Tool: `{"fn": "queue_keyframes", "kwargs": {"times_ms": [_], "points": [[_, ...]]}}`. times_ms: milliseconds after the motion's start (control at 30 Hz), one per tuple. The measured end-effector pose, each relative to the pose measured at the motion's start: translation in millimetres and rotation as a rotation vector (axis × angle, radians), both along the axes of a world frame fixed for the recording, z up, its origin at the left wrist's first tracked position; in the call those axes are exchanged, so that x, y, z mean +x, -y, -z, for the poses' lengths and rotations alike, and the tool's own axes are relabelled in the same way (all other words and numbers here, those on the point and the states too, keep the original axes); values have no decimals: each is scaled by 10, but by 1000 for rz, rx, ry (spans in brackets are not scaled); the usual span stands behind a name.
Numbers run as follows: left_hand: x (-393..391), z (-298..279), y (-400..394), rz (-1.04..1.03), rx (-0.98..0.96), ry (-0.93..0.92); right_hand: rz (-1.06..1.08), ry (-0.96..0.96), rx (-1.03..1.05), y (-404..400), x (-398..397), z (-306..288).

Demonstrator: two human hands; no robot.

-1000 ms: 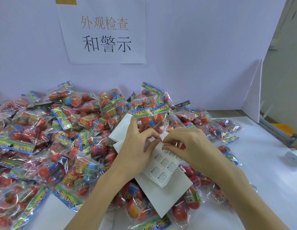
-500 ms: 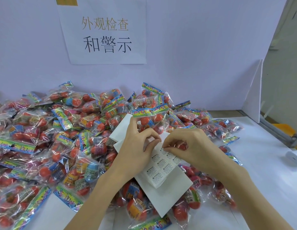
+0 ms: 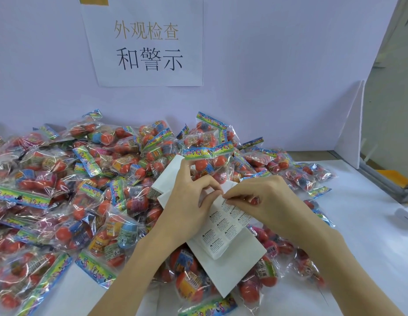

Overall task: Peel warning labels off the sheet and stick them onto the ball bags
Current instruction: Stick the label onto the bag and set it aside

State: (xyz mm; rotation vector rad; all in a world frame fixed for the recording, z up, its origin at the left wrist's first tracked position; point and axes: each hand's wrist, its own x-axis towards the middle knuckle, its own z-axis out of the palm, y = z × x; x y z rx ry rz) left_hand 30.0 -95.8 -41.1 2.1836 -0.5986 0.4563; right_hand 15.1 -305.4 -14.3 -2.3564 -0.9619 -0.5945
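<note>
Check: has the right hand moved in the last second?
No, not noticeably. The right hand still pinches the top edge of the label sheet, at the same spot below the right corner of the wall sign.

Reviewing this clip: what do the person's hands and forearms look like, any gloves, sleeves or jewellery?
Both the left hand and the right hand are bare, with no gloves. The forearms are uncovered as far as the frame shows; no sleeves, watch, rings or bracelets are visible.

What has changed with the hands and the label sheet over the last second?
Very little. The right hand still pinches at the top corner of the label sheet, its fingertips shifted slightly toward the left hand, which keeps holding the sheet. No label has visibly come free. The white backing paper and the pile of ball bags stayed put.
</note>
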Motion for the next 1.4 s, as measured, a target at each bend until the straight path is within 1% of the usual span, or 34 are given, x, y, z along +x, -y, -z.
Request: {"fn": "queue_keyframes", "kwargs": {"times_ms": [167,333,400,500,567,733,900,1033,1267,1400], "points": [[24,17,-5,-10,-7,11,-34,-38,-3,-9,21,16],[45,40,-36,16,-11,42,73,-307,101,-3,20,70],[48,38,-65,68,22,68,116,-356,122,2,21,87],[46,19,-86,114,134,81,166,-394,62,-19,17,96],[46,10,-76,120,166,100,174,-419,56,-35,11,117],[37,24,-56,128,156,112,162,-500,50,-39,7,146],[39,45,-43,114,167,102,128,-533,23,-5,30,128],[49,40,-57,102,151,108,92,-578,142,30,18,68],[60,40,-72,108,113,89,112,-439,93,-2,-50,-9],[70,50,-77,98,121,93,101,-357,14,-20,-67,-18]]}}
